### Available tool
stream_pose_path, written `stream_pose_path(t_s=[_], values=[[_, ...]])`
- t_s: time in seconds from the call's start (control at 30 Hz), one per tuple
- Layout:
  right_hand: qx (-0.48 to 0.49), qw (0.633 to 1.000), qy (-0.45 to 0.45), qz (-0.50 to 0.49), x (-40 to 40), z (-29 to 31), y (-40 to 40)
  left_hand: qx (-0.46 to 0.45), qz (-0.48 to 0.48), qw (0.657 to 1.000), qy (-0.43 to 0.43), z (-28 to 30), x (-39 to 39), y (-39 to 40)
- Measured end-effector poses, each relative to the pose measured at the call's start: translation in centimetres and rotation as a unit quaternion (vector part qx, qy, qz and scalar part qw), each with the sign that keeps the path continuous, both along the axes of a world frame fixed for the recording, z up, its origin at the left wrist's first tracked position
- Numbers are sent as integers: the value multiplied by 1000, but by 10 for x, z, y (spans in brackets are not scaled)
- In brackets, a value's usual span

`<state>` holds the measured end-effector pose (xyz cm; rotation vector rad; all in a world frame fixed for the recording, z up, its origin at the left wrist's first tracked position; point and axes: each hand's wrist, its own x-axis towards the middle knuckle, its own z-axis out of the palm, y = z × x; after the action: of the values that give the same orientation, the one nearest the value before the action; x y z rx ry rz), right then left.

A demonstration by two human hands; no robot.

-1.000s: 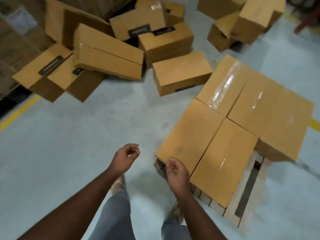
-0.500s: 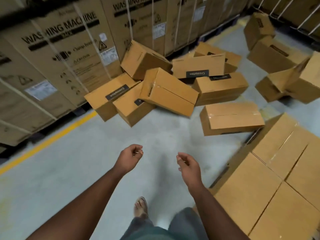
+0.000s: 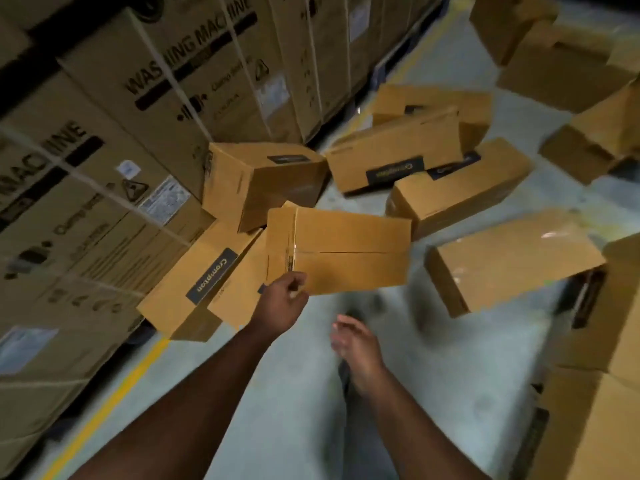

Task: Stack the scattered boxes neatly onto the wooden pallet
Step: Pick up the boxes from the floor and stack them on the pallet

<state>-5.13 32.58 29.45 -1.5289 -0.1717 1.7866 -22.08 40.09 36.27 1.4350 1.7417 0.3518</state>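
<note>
**Hands reach the box pile, nothing held**

Both hands are now further forward than half a second ago, and the pile of scattered boxes fills much more of the head view; the left hand, which was over bare floor, now sits at the lower left corner of the nearest box.

Left hand (image 3: 282, 303): fingers loosely curled, overlapping the bottom corner of the taped box (image 3: 337, 249). Motion blur; cannot tell if it is touching or gripping the box yet. Right hand (image 3: 353, 341): palm turned inward, fingers relaxed and apart, holding nothing, over the grey floor (image 3: 284, 427), below and clear of the taped box.

Taped box lies tilted on top of two lower boxes, one with a dark Crompton label (image 3: 211, 275). Behind it, another box (image 3: 263, 181) leans against the tall washing machine cartons (image 3: 138, 109) on the left. More boxes are jumbled at centre rear (image 3: 398, 157) and one lies alone on the floor to the right (image 3: 512, 261), shiny tape on top. Further loose boxes at top right (image 3: 561, 67).

Stacked boxes (image 3: 595, 420) show at the right edge, well apart from the hands; the pallet under them is not clearly visible. Yellow line (image 3: 114, 403) runs along the floor beside the washing machine cartons.
</note>
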Motion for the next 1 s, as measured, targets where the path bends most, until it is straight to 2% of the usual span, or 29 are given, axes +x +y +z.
stream_pose_path(t_s=[0.13,0.27,0.4,0.5,0.57,0.63,0.73,0.87,1.0], values=[[-122,984,98,-83,-12,-49,87,-11,-90,991,97,-41,14,103],[-205,961,150,-105,-20,-102,155,15,-176,968,180,-93,20,180],[-295,929,202,-92,-50,-144,185,4,-268,904,334,-133,11,227],[-349,916,192,-57,-76,-162,187,61,-291,860,415,-147,-1,249],[-341,911,211,-93,-89,-170,182,59,-263,878,397,-151,-8,261],[-320,906,234,-149,-96,-169,176,12,-242,907,345,-148,-9,272],[-256,927,173,-214,-104,-147,160,-7,-222,934,281,-125,-7,279],[-171,946,115,-249,-106,-90,123,-23,-198,956,214,-65,-4,250],[-80,922,118,-359,-102,-14,65,-36,-164,971,169,6,-18,190]])
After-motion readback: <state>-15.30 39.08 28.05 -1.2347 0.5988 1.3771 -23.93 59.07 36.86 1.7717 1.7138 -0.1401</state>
